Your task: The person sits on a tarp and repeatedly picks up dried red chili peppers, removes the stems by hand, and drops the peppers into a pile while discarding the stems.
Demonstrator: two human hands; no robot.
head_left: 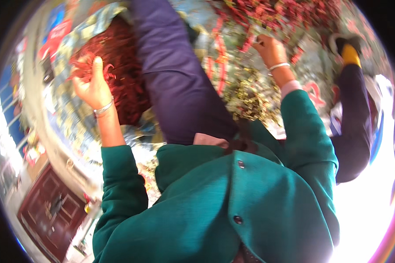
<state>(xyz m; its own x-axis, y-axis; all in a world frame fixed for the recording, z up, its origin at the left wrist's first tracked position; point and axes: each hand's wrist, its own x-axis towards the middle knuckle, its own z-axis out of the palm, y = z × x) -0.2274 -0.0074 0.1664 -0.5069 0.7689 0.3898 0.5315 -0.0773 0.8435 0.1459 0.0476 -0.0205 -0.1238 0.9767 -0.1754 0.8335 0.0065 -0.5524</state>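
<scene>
Red chillies (87, 66) fill the left hand (92, 90) (silvery bangle (104, 108) at its wrist).

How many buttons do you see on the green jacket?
2. The first button is near the lap end of the green jacket; the second button is nearer the chest. More may be hidden or out of view.

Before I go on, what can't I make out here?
Right hand, head view: blur leaves unclear whether it grips the red strip beside it.
Red bunch in the left hand, head view: too blurred to count its pieces.
Dark red heap, head view: right side hidden by purple trouser leg.
Red pile, head view: cut off by the top edge.
</scene>
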